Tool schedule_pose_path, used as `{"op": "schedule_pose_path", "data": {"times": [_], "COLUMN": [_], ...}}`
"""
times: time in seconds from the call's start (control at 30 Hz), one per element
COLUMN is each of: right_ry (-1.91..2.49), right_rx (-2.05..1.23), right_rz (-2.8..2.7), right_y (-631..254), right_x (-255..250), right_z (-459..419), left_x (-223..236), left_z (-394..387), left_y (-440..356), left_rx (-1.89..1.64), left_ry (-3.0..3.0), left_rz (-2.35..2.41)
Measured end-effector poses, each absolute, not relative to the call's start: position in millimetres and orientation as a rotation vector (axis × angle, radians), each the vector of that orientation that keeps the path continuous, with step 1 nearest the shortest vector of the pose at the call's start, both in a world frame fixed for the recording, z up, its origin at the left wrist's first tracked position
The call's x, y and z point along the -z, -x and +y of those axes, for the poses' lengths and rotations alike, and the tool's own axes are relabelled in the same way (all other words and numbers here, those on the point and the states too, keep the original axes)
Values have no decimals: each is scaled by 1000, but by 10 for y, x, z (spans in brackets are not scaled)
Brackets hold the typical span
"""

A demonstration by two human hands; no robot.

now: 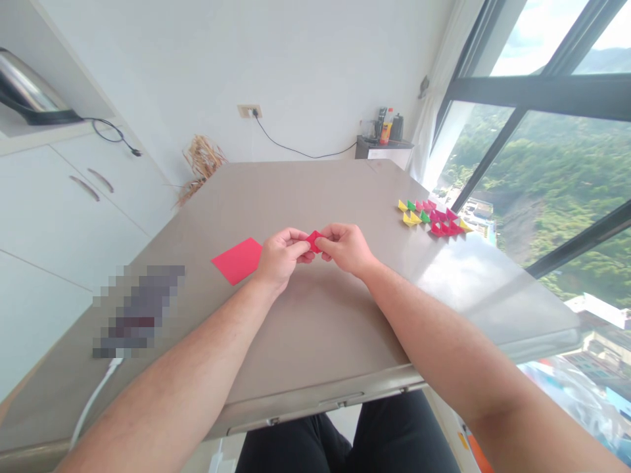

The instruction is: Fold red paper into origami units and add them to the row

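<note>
Between my two hands, a small folded piece of red paper [315, 241] is held above the middle of the table. My left hand [284, 255] pinches its left side between thumb and fingers. From the right, my right hand [345, 246] grips the other side the same way, thumb on the near face. The paper's lower folds are partly covered by fingertips. Just left of my left hand lies a flat sheet of red paper [237, 261], its right corner hidden behind that hand. Several folded paper boats [434, 220] in yellow, green, pink and red stand grouped at the table's right.
The grey-brown table [305, 190] fills the middle. A pixelated dark object [142, 312] with a white cable [96, 397] lies at its left. Behind stands a small cabinet [384, 151] with bottles. A window [542, 151] is at right, white cupboards [64, 203] at left.
</note>
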State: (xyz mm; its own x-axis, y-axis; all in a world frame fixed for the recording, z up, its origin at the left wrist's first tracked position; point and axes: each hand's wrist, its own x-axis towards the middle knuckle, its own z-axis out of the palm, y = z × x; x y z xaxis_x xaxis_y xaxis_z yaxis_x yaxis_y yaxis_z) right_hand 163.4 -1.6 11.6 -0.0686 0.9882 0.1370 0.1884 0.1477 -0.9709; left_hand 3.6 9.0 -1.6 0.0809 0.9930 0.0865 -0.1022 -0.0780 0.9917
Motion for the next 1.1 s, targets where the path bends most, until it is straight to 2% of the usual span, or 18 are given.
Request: {"op": "schedule_pose_path", "data": {"times": [0.43,0.7,1.1], "right_ry": [1052,1035,1058], "right_rx": [-1049,-1167,-1119], "right_rz": [-1456,-1505,-1500], "right_y": [-1627,-1662,-1684], "right_x": [-52,-85,-88], "right_z": [11,-3,-22], "left_x": [-27,-6,12], "left_z": [61,86,59], "left_y": [-98,-57,-84], "left_rx": [-1417,-1374,-1363], "left_ry": [-1129,-1229,-1204], "left_rz": [1122,1151,1099]}}
